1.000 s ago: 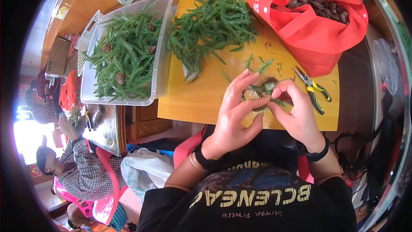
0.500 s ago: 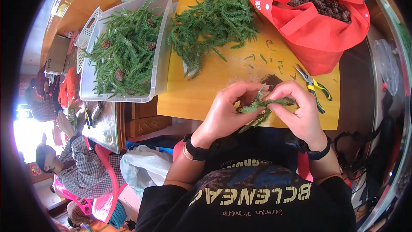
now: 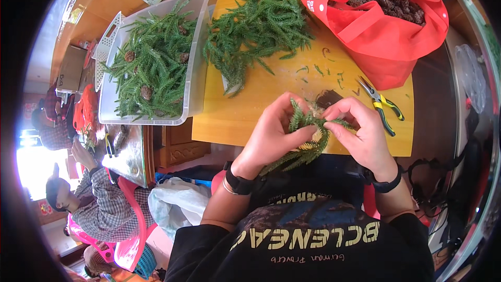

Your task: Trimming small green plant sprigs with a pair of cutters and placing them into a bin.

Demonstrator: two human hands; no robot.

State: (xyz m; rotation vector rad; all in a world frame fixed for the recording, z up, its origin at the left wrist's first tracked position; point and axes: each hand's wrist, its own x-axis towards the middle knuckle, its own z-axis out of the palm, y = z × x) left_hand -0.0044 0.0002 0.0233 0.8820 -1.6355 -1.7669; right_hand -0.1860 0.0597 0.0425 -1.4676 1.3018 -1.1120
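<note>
Both hands meet over the near edge of the yellow board (image 3: 229,120), closed on a green artificial fir sprig (image 3: 308,150). My left hand (image 3: 276,133) pinches it between thumb and fingers, and its fronds hang down below that palm. With thumb and forefinger, my right hand (image 3: 360,131) grips the sprig's other side. What lies right between the fingertips is too small to make out. Behind them is a dark brown patch or object (image 3: 329,98), its kind unclear. Long-nose pliers (image 3: 383,105) with yellow-and-black handles lie right of my right hand.
A clear plastic bin (image 3: 194,73) holds green sprigs and several pine cones. Beside it lies a pile of sprigs (image 3: 261,26). A red bag (image 3: 386,36) of pine cones stands far right. At left, another person (image 3: 104,203) sits at a side table.
The sprig has shifted in my fingers; more of its fronds now show, hanging toward the lower left. My left thumb and fingers have moved slightly. The pliers have not moved.
</note>
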